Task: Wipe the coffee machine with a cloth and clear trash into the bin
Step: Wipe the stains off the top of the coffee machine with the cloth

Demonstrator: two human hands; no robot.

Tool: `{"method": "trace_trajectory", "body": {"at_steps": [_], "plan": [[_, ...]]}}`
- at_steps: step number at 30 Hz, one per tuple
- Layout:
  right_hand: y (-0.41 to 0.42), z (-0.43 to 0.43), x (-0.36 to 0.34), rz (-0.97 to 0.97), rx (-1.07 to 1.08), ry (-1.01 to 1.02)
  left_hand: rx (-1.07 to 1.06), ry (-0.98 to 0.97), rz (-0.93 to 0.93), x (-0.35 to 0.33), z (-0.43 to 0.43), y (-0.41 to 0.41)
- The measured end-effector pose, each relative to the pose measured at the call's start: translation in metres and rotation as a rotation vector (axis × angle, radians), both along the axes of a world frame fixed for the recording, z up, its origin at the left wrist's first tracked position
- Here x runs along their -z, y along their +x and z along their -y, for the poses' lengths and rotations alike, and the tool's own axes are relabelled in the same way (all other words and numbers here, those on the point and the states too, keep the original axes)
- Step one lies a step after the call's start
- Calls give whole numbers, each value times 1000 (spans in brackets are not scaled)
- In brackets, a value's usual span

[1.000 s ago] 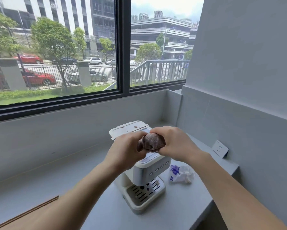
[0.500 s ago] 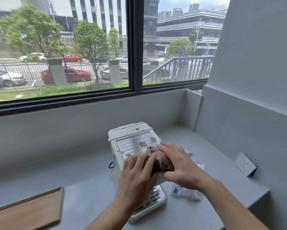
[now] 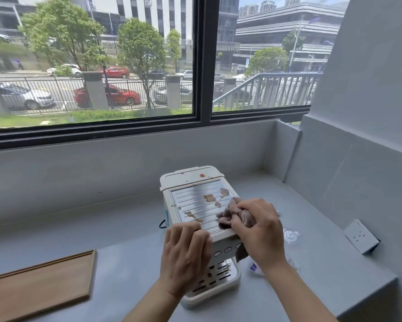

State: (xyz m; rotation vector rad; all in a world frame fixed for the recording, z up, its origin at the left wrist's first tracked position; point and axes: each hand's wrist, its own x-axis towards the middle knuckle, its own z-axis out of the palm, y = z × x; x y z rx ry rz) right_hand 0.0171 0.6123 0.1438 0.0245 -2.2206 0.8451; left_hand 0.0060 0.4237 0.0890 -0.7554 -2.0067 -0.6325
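A white coffee machine (image 3: 190, 182) stands on the grey counter, its ribbed metal top spotted with brown stains (image 3: 209, 197). My right hand (image 3: 259, 231) is shut on a crumpled brownish cloth (image 3: 228, 214) and presses it on the front right of that top. My left hand (image 3: 186, 254) rests flat over the machine's front left edge, fingers on the top and palm covering part of the button panel. Crumpled clear plastic trash (image 3: 290, 237) with a blue mark lies on the counter right of the machine, partly hidden by my right arm. No bin is in view.
A wooden tray (image 3: 39, 284) lies on the grey counter (image 3: 125, 263) at the front left. A white wall socket (image 3: 360, 237) sits on the right wall. Grey walls close the counter at the back and right, with a large window above.
Both hands held the cloth in the air above the machine; they came down. My right hand now presses the cloth on the top and my left hand has let go and rests on the front edge.
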Motion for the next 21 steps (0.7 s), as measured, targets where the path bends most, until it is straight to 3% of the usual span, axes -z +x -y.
{"method": "trace_trajectory", "body": {"at_steps": [5, 10, 15, 17, 21], "plan": [[4, 9, 3, -84, -142, 159, 32, -17, -84, 7, 4, -6], [-29, -4, -20, 168, 10, 52, 27, 11, -99, 8, 2, -5], [-15, 11, -10, -4, -93, 310, -18, -1, -149, 0, 0, -10], [-23, 7, -25, -17, -65, 217, -32, 0, -161, 0, -1, -11], [-41, 4, -67, -223, -85, -319, -27, 26, -154, 2, -2, -9]]}}
